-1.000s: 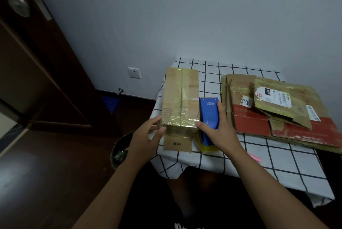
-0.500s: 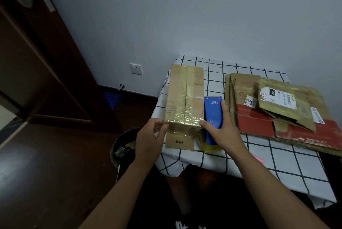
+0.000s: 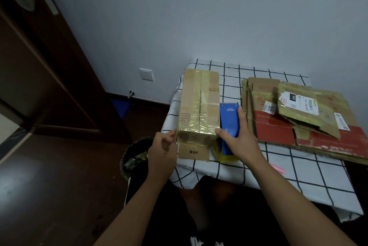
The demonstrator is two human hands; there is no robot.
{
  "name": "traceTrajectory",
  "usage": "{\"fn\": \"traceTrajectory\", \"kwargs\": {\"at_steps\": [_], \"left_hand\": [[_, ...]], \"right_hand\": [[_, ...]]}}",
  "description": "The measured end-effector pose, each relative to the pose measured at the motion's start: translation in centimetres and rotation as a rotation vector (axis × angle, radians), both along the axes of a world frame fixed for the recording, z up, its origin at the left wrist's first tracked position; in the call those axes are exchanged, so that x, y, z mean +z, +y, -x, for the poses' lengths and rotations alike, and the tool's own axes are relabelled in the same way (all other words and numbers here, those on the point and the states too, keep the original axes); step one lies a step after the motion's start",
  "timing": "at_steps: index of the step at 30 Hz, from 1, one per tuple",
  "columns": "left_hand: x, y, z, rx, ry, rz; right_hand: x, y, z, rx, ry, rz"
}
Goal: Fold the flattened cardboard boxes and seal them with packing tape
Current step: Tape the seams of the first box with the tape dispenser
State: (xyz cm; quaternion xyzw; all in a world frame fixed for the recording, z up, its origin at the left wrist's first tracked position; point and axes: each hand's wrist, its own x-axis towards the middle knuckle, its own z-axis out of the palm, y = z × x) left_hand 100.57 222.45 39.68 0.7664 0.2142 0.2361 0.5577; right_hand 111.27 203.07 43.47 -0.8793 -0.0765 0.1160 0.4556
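Dim indoor light, cool and flat, no lamp visible. Pale grey wall (image 3: 219, 16) evenly lit, darkening toward the upper corners. Dark brown wooden door (image 3: 39, 76) and dark floor (image 3: 49, 186) lose most detail; a faint sheen lies on the floor at lower left. Space under the white black-gridded tablecloth (image 3: 298, 170) is near black. Soft glare on the glossy tape around the near end of the taped brown cardboard box (image 3: 199, 106). Shadows soft, without hard edges. Wide-angle bending shows at the edges: door frame leans, forearms stretch. Fine print on the labels of the flattened brown and red cardboard stack (image 3: 298, 124) is mostly unreadable. Slight overall softness and noise.
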Motion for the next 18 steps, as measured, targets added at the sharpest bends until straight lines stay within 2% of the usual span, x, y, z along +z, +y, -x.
{"fn": "traceTrajectory", "kwargs": {"at_steps": [3, 7, 10, 18], "left_hand": [[1.0, 0.4, -0.3, -0.017, 0.013, 0.032], [0.6, 0.3, -0.8, 0.009, 0.049, -0.322], [0.4, -0.5, -1.1, 0.057, 0.025, -0.481], [-0.3, -0.8, -0.7, -0.004, -0.008, -0.497]], "right_hand": [[0.0, 0.1, -0.1, 0.003, -0.001, 0.003], [-0.2, 0.1, -0.1, 0.004, -0.008, 0.009], [-0.2, 0.1, -0.1, -0.002, -0.005, 0.004], [-0.2, 0.2, -0.1, -0.012, -0.005, -0.011]]}}
